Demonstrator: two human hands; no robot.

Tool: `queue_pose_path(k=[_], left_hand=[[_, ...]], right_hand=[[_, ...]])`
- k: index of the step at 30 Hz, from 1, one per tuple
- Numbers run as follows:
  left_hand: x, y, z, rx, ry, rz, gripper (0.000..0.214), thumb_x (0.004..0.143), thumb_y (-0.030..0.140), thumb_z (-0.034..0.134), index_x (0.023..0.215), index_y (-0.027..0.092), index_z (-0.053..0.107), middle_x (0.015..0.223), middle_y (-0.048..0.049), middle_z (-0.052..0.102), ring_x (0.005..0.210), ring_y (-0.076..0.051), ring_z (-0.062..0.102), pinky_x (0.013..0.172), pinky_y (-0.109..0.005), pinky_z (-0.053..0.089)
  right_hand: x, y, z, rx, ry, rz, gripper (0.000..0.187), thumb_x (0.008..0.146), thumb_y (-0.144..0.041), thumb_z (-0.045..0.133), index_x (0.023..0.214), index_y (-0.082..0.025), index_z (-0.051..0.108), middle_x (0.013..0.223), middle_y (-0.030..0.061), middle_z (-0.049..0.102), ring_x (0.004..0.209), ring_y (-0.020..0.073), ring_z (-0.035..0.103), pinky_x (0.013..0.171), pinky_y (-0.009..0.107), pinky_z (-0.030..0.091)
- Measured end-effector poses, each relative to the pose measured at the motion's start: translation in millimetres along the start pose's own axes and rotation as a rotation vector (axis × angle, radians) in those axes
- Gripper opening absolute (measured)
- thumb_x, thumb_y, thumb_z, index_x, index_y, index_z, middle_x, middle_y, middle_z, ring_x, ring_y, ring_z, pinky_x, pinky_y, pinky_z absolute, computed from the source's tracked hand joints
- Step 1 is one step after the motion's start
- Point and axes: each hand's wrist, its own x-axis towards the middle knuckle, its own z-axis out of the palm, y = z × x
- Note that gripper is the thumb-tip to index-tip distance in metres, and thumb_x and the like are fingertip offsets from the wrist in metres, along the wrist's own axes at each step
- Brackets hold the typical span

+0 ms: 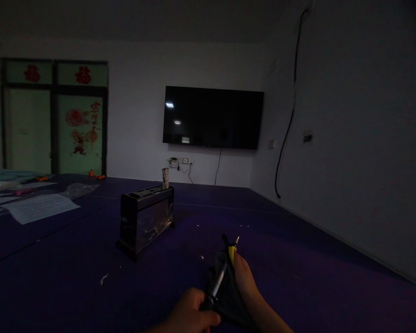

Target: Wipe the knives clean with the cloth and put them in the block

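My left hand [193, 311], low in the middle of the view, is closed around the dark end of a long, pale metal blade or shaft [220, 279]. The shaft slants up and away toward my right hand [245, 277]. That hand is closed on a small yellow piece [232, 254], perhaps a handle, with a bright pointed tip [237, 240] beyond it. Dark, limp material [230, 293], like a cloth or pouch, hangs between the hands. In the dim light I cannot tell how these parts join.
A black slotted box-shaped appliance [154, 217] stands left of my hands, a speckled upright piece [165, 179] on it. Papers [43, 208] and clear plastic [79, 190] lie left on the purple surface [72, 273]. A cable [286, 138] hangs along the right wall.
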Motion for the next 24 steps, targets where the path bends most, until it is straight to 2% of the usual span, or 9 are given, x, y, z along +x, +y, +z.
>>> queue_pose_path(k=[12,24], left_hand=[[5.0,-6.7,-0.5,0.028,-0.012,0.06,0.016,0.06,0.026,0.057,0.053,0.014,0.051,0.045,0.0025,0.048,0.039,-0.006,0.039,0.039,-0.019,0.023],[2.4,-2.7,1.7,0.002,0.008,0.032,0.012,0.057,0.024,0.056,0.052,0.015,0.049,0.044,0.0033,0.047,0.038,-0.006,0.038,0.038,-0.019,0.023]], right_hand=[[4.3,4.2,-1.0,-0.047,0.029,-0.039,0.05,0.064,-0.065,0.041,0.06,-0.018,0.055,0.056,0.003,0.058,0.061,0.0207,0.054,0.057,0.028,0.041],[1.0,1.4,-0.7,-0.046,0.008,-0.025,0.05,0.065,-0.066,0.04,0.06,-0.018,0.054,0.054,0.0015,0.056,0.055,0.0186,0.052,0.053,0.027,0.039]])
